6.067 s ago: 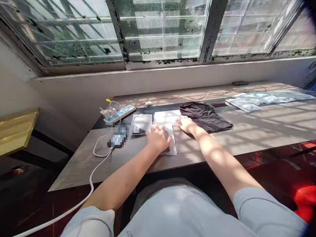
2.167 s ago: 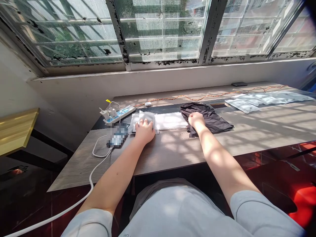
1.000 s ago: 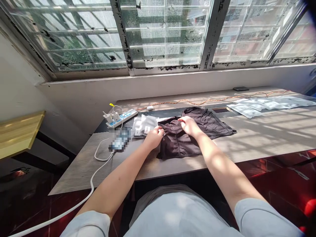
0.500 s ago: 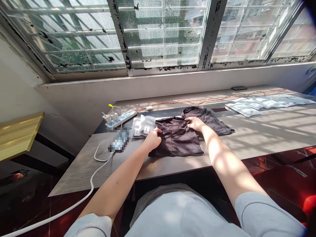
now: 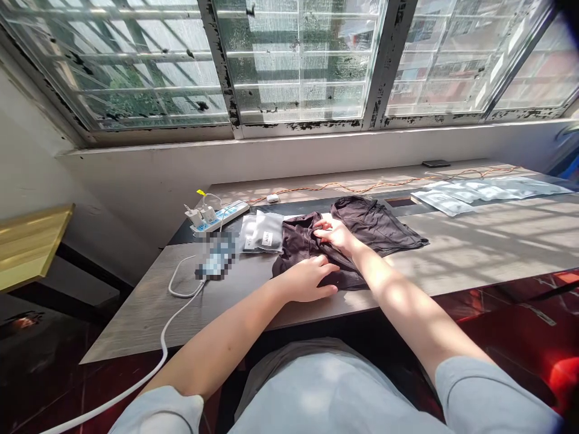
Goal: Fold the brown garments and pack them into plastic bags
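Observation:
A dark brown garment [image 5: 296, 232], which looks like shorts, lies bunched on the table in front of me. My right hand [image 5: 335, 234] pinches its upper right part and folds it over toward the left. Low on the same cloth rests my left hand [image 5: 312, 278], thumb and fingers spread apart. Just right of it lies a second dark garment [image 5: 384, 226], flat and partly behind my right hand. Frosted plastic bags [image 5: 268, 234] with white labels sit beside the garment's left edge.
A power strip [image 5: 221, 217] with plugged-in chargers stands at the back left, near a blurred-out phone [image 5: 217, 258] on a white cable [image 5: 165, 337]. Several flat clear packets [image 5: 479, 190] lie along the right. A dark flat object [image 5: 436, 163] is by the wall.
My right hand has moved left, bringing the garment's right side over. My left hand has let go of the left edge and shifted right and nearer, with its fingers opened.

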Action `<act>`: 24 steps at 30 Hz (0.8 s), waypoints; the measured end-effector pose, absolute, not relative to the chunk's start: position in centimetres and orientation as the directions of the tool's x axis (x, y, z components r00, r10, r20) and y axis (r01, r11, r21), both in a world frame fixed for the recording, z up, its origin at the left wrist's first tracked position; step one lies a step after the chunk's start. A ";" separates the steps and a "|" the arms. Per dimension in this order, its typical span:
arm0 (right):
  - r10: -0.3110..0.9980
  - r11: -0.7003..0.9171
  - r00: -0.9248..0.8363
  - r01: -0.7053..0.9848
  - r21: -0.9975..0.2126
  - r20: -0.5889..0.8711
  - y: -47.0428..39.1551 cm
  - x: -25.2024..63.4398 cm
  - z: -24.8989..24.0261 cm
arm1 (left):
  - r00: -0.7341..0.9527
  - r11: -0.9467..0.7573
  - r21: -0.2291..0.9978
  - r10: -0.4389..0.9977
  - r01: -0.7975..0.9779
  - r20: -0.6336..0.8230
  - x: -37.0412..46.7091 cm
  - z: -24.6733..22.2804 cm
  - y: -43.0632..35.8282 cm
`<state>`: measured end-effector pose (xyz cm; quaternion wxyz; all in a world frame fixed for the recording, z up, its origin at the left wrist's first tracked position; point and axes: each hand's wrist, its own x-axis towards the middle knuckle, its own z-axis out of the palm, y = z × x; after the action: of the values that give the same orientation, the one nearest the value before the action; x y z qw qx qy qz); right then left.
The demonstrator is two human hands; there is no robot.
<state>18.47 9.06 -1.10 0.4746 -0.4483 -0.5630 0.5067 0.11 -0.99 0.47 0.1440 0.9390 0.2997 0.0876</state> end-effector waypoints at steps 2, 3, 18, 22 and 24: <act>0.976 0.061 -0.209 -0.013 -0.998 0.063 8.5 17.8 -1.0 | 0.828 -0.794 0.301 0.560 0.529 0.024 0.2 0.7 -1.2; 0.973 0.050 -0.226 -0.038 -0.998 0.057 8.3 17.6 -0.9 | 0.834 -0.801 0.283 0.551 0.528 0.004 0.3 0.9 -1.3; 0.965 0.184 0.230 -0.245 -0.952 0.127 10.0 20.2 0.2 | 0.806 -0.474 0.844 0.585 0.250 0.090 0.1 2.1 -1.3; 0.928 0.268 0.331 -0.278 -0.923 0.170 10.4 21.3 0.7 | 0.806 -0.321 0.944 0.576 0.070 0.135 -0.8 3.1 -0.9; 0.933 0.287 0.302 -0.297 -0.911 0.195 9.9 21.3 0.8 | 0.785 -0.308 0.945 0.609 0.106 0.111 -2.3 4.0 -0.3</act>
<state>21.31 9.95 0.85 0.6988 -0.4035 -0.3939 0.4401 -2.29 -0.31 4.02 0.5409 0.7746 0.2308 0.2327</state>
